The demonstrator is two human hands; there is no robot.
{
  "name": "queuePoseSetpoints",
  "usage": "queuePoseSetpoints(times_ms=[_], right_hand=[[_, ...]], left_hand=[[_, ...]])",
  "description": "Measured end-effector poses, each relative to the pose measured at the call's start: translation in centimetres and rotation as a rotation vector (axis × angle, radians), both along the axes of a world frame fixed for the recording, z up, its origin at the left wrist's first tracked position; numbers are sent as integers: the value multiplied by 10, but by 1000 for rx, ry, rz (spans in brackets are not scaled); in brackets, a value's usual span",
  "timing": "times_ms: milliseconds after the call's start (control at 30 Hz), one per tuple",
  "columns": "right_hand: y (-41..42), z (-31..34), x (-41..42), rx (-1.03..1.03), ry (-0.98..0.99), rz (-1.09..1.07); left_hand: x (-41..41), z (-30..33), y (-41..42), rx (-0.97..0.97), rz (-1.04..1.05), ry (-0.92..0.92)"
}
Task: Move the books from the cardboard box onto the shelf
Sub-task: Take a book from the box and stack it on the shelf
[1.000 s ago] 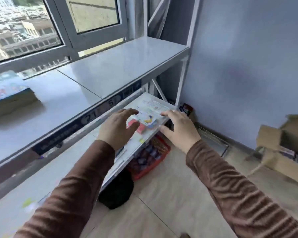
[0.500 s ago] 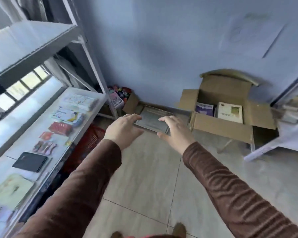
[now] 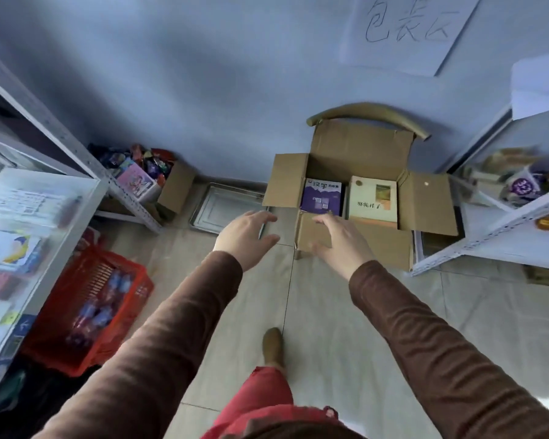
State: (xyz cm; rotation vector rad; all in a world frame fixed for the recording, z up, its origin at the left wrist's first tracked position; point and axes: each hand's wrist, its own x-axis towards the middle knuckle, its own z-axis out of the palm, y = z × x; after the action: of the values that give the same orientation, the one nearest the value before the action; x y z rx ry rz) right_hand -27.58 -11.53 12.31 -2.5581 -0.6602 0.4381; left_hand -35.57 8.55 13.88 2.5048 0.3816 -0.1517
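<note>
An open cardboard box (image 3: 355,144) rests on a chair by the far wall. Inside it lie a purple book (image 3: 321,196) on the left and a cream book (image 3: 373,198) on the right. My left hand (image 3: 246,236) hangs in the air left of the box, fingers spread, holding nothing. In front of the box's near flap my right hand (image 3: 338,240) is also spread and empty. The white metal shelf (image 3: 42,213) with several items on it stands at the far left.
A red basket (image 3: 86,307) sits on the floor under the left shelf. A metal tray (image 3: 225,205) leans at the wall base. Another small box of colourful packets (image 3: 146,175) stands in the corner. A second white shelf (image 3: 501,223) is at the right. My foot (image 3: 272,345) is on the tiled floor.
My view has swung from the left shelf round to the box. Both hands have left the shelf and moved toward the box, empty.
</note>
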Motion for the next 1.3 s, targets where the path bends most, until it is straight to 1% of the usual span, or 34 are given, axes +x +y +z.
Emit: queuePoseSetpoints(times_ms=[200, 367, 467, 667, 867, 933, 1067, 1300], right_hand=[[-24, -37, 80, -22, 113, -147], [-55, -73, 151, -31, 208, -267], [-75, -98, 196, -12, 293, -357], [-109, -154, 268, 51, 500, -544], [-119, -212, 312, 170, 732, -888], [-120, -230, 318, 199, 785, -1002], [-120, -260, 323, 222, 830, -1142], [-120, -286, 334, 214, 824, -1216]], left_hand=[[107, -38, -25, -80, -109, 99], [181, -75, -55, -124, -145, 188], [222, -103, -76, -132, -132, 260], [293, -166, -113, -217, -24, 414], [342, -238, -137, -363, 178, 578], [354, -262, -144, -445, 262, 633], [367, -304, -155, -511, 344, 709], [375, -339, -172, -738, 445, 727]])
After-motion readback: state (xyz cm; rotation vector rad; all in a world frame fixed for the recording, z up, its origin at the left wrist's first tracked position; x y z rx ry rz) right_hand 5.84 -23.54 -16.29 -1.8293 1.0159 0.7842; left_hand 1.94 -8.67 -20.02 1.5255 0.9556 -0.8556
